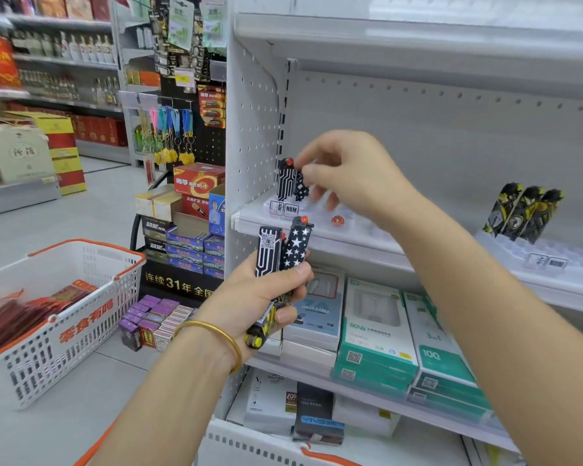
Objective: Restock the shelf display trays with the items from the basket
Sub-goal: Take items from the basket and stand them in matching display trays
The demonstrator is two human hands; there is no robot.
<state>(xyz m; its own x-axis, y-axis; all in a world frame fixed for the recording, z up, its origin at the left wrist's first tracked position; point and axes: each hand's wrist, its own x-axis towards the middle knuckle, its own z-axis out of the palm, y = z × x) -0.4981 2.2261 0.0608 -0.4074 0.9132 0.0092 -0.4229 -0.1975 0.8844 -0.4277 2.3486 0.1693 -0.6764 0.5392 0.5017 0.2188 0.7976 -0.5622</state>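
Head view: your right hand (pixel 347 173) pinches patterned lighter (pixel 300 187) over clear tray (pixel 323 227), 12 o'clock, beside one standing lighter (pixel 285 181). Your left hand (pixel 260 297) grips spare lighters (pixel 283 252), centre. Tray mostly unfilled, so likely early. Basket (pixel 64 331), 8 o'clock, holds red packs (pixel 31 314).

Teal charger boxes (pixel 377 334) stacked low right, keychains (pixel 169 136) hanging left, red battery carton (pixel 197 178) beneath them, bottles (pixel 81 48) far left

The basket (pixel 81 324) sits left of the shelf (pixel 344 238). 2 lighters (pixel 292 181) stand in a tray (pixel 350 218) at the shelf's left end, the right hand (pixel 354 176) on them. Below, in front of the shelf edge, the left hand (pixel 249 297) holds more lighters (pixel 283 250). 3 lighters (pixel 522 213) stand in another tray (pixel 519 250) far right.
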